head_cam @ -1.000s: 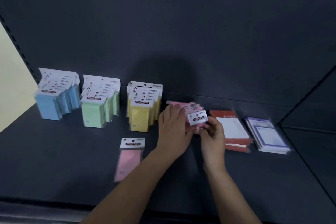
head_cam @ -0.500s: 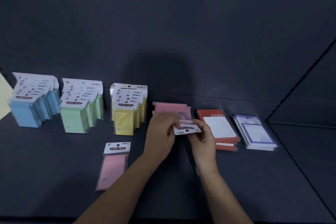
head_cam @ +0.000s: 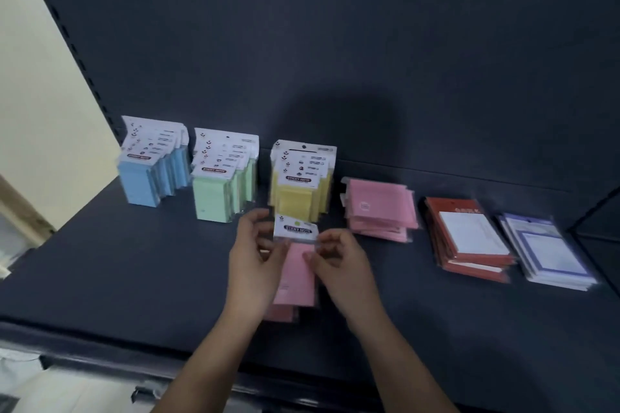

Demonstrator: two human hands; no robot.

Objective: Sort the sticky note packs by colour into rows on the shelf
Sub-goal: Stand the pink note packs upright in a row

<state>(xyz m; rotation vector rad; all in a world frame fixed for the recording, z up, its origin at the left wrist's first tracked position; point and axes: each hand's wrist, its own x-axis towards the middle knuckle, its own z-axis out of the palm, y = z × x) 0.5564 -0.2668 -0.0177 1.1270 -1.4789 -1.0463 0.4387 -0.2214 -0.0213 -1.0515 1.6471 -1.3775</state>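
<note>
While the blue packs [head_cam: 147, 174], green packs [head_cam: 218, 191] and yellow packs [head_cam: 298, 191] stand in upright rows at the back of the shelf [head_cam: 117, 278], pink looks unfinished. A pink stack [head_cam: 379, 208] lies flat beside yellow. The left hand [head_cam: 251, 265] and right hand [head_cam: 342, 271] pinch one pink pack [head_cam: 297, 265] by its side edges near the shelf front, over another pink pack [head_cam: 280, 313].

The shelf [head_cam: 127, 271] has a dark, matt and smooth surface. The pink pack [head_cam: 297, 273] is paper in a clear glossy plastic sleeve, with a white card header [head_cam: 295, 228].
</note>
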